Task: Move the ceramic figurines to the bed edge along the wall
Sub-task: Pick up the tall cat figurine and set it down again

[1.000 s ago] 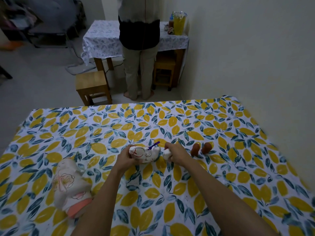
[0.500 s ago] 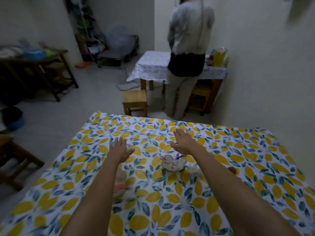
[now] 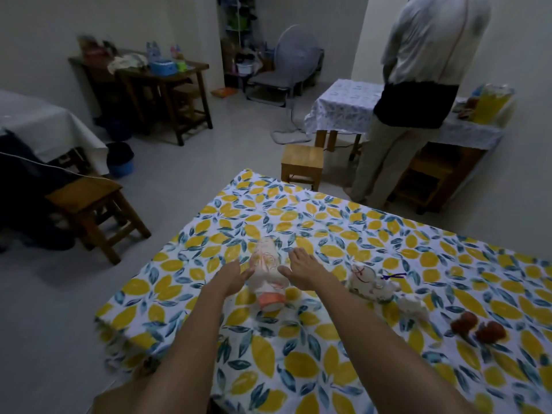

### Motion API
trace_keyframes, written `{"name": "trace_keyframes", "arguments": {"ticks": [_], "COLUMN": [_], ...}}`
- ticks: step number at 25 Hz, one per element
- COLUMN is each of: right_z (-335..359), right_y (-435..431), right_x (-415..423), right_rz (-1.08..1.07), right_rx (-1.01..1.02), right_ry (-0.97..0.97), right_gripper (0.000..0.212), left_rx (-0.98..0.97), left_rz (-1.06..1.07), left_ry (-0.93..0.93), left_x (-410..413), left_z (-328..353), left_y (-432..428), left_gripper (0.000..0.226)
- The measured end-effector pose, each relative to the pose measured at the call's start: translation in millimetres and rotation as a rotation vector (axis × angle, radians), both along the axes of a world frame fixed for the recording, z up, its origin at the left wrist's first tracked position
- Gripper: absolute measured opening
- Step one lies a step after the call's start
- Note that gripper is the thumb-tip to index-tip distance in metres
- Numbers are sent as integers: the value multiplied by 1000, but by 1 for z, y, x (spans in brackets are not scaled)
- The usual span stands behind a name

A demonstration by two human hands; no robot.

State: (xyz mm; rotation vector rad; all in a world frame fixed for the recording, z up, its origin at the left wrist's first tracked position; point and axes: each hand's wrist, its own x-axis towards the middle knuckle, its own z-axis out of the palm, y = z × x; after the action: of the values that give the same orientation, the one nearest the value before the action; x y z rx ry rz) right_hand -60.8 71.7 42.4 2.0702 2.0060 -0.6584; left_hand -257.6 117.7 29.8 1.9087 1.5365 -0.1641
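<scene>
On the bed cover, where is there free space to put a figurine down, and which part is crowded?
Bare cover lies beyond the tall figurine, toward the bed's far edge near the wooden stool, and also far right past the two brown pieces. It is crowded in the middle: the left hand and right hand flank the tall figurine, with the white figurine just to the right.

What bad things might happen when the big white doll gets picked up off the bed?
1. The big doll lies on its side with a hand on each side, left hand and right hand, both open. If smooth, it might slip and drop.
2. It lies fairly near the bed's corner over the hard floor, so a fall there could break it.
3. Carrying it right could bump the small white figurine.
</scene>
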Motion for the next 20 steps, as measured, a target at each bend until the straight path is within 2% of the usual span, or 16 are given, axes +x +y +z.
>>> {"name": "trace_keyframes", "arguments": {"ticks": [4,6,9,13,15,16,20], "right_z": [-29,-40,-50,-41,-25,-21,10], "right_y": [14,21,28,31,32,34,27], "right_x": [-17,-24,-32,-24,-10,1,39], "right_rz": [-199,-329,-465,-612,-647,-664,-740], "right_rx": [-6,-27,7,87,152,193,291], "right_ry": [225,369,512,703,778,814,844], "right_gripper": [63,66,71,70,82,87,79], "left_rx": [-123,-198,-348,-402,-378,-350,-271], "left_rz": [144,251,402,351,280,229,41], "left_ry": [-284,-466,-620,-679,-745,-772,-810], "left_x": [4,8,16,24,36,44,81], "left_z": [-31,-42,-40,-27,-13,-3,27], "left_y": [13,18,23,39,51,57,72], "left_gripper": [67,65,56,42,40,40,55]}}
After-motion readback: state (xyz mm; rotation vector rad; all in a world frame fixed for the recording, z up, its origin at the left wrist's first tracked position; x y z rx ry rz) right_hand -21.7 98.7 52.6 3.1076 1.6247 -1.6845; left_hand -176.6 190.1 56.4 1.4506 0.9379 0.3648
